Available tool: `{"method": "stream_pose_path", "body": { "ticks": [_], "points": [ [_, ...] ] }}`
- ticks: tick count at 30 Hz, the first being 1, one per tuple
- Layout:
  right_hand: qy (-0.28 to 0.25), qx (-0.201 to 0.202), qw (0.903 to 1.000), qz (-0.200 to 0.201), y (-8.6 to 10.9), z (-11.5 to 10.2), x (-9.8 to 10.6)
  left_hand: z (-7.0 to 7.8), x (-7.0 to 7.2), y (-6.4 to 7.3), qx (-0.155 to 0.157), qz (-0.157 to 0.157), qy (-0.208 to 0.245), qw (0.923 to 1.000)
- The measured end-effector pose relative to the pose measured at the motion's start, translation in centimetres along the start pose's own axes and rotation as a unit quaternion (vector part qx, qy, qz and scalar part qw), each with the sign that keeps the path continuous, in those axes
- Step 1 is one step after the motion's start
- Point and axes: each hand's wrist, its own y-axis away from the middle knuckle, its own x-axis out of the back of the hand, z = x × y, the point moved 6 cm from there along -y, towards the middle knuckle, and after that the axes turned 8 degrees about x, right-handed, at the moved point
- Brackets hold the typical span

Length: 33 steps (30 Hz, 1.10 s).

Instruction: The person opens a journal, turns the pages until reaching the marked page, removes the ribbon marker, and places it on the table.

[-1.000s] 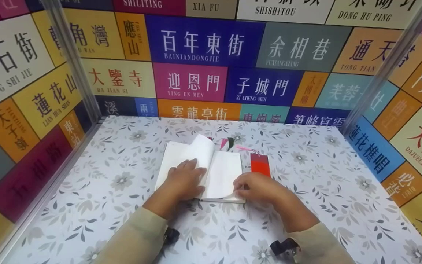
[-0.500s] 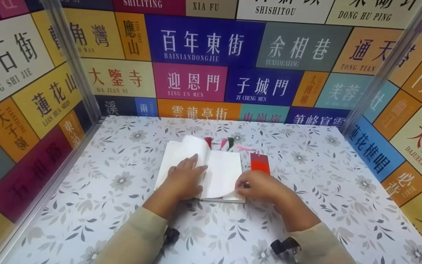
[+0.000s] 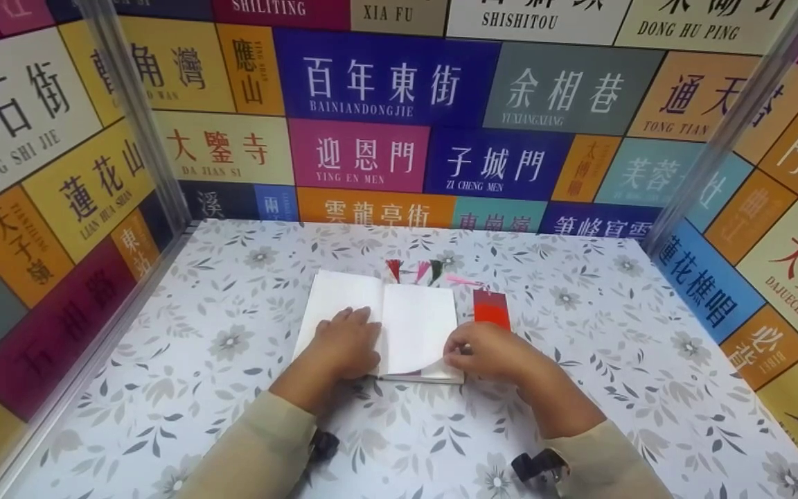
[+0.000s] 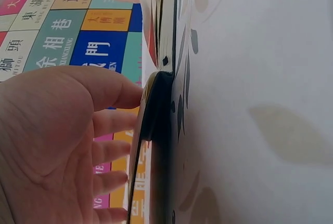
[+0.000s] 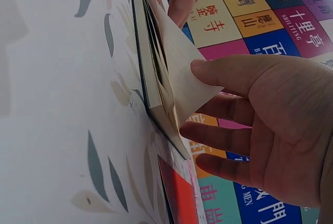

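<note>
Book: your opened white-paged book (image 3: 345,287) with a dark spine (image 4: 162,96) lies around the middle of the worktop, one half to the left and one to the right.
Left hand: your left hand (image 3: 347,339) rests on the left-hand page beside the central fold; its fingers are extended and grip nothing.
Right hand: your right hand (image 3: 485,350) is at the near right corner of the book, its fingers drawn together with the thumb, pinching a leaf.
Lifted leaf: the thin white paper leaf (image 5: 188,63) slopes up from the pages below to your right thumb, with fingers behind it.
Bookmark: the flat red rectangular bookmark (image 3: 491,308) lies right of the book, its near end hidden behind your right hand.
Tassels: a red tassel (image 3: 393,269), a pink tassel (image 3: 423,269) and a dark green tassel (image 3: 436,269) stand, left to right, at the far edge of the book.
Worktop: your white worktop (image 3: 413,430) has a grey leaf-and-flower print.
Sleeves: beige sleeves (image 3: 253,447) cover your forearms.
</note>
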Motion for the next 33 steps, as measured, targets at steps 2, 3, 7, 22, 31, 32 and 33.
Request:
{"method": "stream_pose_path", "body": {
  "ticks": [2,3,7,22,31,32,33],
  "points": [
    [-0.002,-0.010,0.9999,-0.001,0.0,0.0,0.0,-0.1,-0.1,0.0,0.003,-0.003,-0.001,1.0000],
    [-0.003,-0.014,0.9999,0.000,0.0,0.0,0.0,-0.1,-0.1,0.1,0.002,-0.003,0.000,1.0000],
    [0.004,-0.004,0.9998,0.016,0.0,-0.2,0.1,0.0,0.0,0.3,0.002,0.003,0.005,1.0000],
    [0.004,0.034,0.9924,0.118,-0.1,-1.3,0.9,0.0,0.0,0.8,0.007,-0.022,0.046,0.9987],
    [0.038,0.115,0.9729,0.197,0.1,-2.6,1.2,0.3,0.0,0.8,0.012,-0.019,0.051,0.9984],
    [0.038,0.121,0.9705,0.205,0.0,-2.8,1.2,0.3,0.0,0.8,0.012,-0.018,0.051,0.9985],
    [0.039,0.128,0.9680,0.212,0.1,-2.9,1.3,0.3,0.0,0.7,0.013,-0.017,0.051,0.9985]
  ]
}}
